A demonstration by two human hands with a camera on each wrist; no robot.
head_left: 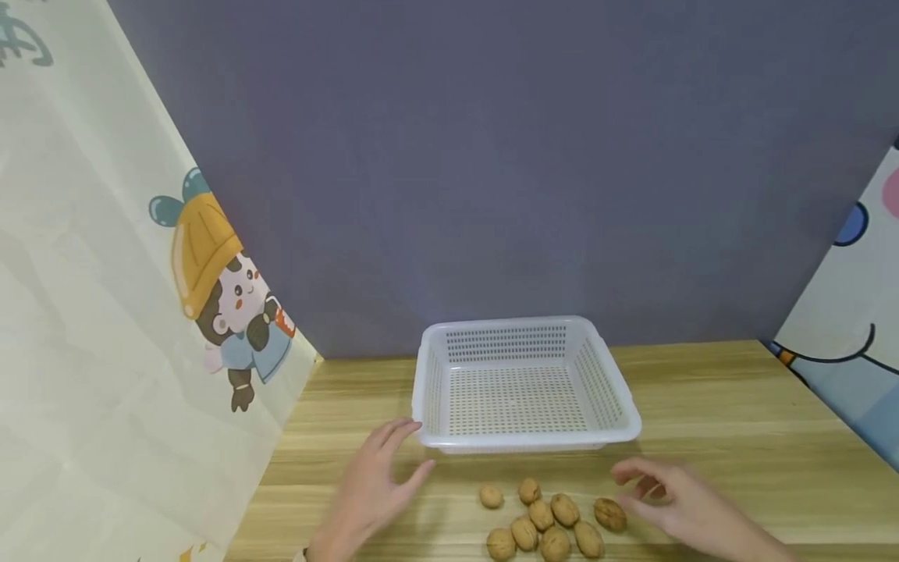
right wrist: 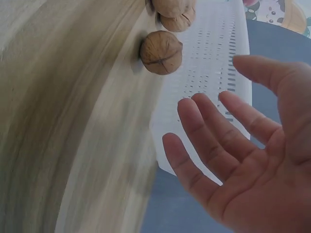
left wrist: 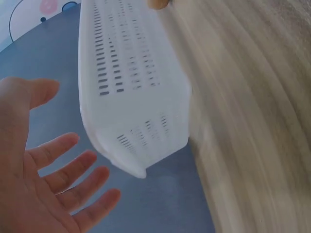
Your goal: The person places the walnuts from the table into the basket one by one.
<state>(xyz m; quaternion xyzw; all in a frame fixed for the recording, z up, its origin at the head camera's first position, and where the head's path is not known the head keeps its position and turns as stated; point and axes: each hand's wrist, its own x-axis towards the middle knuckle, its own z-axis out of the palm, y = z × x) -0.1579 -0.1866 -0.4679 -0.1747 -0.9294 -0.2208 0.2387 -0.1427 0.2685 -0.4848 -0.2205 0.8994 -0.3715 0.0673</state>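
Observation:
A white plastic basket [head_left: 618,425] with slotted walls stands on the wooden table, nothing inside it. Several walnuts [head_left: 524,533] lie loosely grouped in front of it, a darker walnut [head_left: 610,515] at their right end. My left hand [head_left: 372,488] hovers by the basket's front left corner, fingers spread and holding nothing; the left wrist view shows its fingertips [left wrist: 111,196] beside the basket wall. Just right of the darker walnut is my right hand [head_left: 674,499], its fingers loosely bent with nothing between them. In the right wrist view a walnut [right wrist: 162,52] sits beyond the fingers.
A grey-blue panel [head_left: 492,172] rises behind the table [head_left: 709,421]. Cartoon-printed white sheets flank it, one on the left [head_left: 84,312] and another on the right [head_left: 843,304].

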